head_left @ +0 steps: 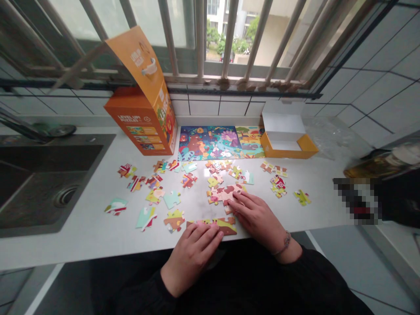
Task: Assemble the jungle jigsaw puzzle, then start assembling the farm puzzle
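Observation:
My left hand lies with its fingers flat over a joined strip of puzzle pieces at the counter's front edge. Its fingertips cover part of the strip's pink and brown picture. My right hand has its fingers closed at the right end of a pink, brown-spotted puzzle piece, which sits among joined pieces. The fingertips partly hide this piece. Just above are a yellow-green puzzle piece and a row of brown and white pieces. Left of my hands lies a brown and green piece.
Loose pieces spread leftward, and several more lie right. An orange puzzle box stands open behind, beside a picture sheet and a yellow open box. A sink is left; clear plastic lies right.

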`<state>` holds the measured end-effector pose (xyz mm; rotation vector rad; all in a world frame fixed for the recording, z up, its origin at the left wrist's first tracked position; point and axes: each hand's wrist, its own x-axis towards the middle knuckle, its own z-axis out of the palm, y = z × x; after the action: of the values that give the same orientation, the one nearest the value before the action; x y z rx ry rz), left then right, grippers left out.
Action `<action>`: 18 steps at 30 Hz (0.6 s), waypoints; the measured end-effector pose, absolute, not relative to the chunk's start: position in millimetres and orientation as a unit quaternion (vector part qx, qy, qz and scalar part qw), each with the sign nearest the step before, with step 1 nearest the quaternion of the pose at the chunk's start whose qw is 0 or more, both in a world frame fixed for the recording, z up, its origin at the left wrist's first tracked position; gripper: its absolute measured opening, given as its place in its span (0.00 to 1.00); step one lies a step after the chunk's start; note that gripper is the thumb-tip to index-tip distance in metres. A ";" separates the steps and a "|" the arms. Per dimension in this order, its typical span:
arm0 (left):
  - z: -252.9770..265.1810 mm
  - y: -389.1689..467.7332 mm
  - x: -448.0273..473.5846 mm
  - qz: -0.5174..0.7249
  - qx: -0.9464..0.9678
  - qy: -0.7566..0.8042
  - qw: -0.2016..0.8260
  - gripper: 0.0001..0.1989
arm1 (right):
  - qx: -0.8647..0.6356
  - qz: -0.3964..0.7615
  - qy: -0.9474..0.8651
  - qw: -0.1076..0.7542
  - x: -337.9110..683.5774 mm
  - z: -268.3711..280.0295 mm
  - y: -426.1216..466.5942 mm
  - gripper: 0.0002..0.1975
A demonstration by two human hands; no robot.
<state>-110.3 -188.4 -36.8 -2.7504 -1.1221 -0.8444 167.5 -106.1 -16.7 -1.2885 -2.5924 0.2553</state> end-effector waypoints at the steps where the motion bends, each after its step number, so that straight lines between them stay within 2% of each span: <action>1: -36.0 -189.0 -112.5 -0.276 -0.887 -0.370 0.025 0.19 | -0.447 0.083 -0.883 0.117 170.0 -16.5 -110.1 0.22; 14: -24.8 -190.0 -135.3 -0.262 -0.874 -0.407 0.031 0.17 | -0.534 0.049 -0.835 0.121 177.9 -17.3 -148.2 0.24; 18: -23.1 -189.0 -140.2 -0.262 -0.872 -0.413 0.029 0.17 | -0.532 0.062 -0.833 0.139 177.7 -11.2 -139.2 0.21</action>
<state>-140.2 -189.0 -23.1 -2.6891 -1.2750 -0.8074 177.7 -139.2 -11.2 -1.5389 -2.4069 0.1803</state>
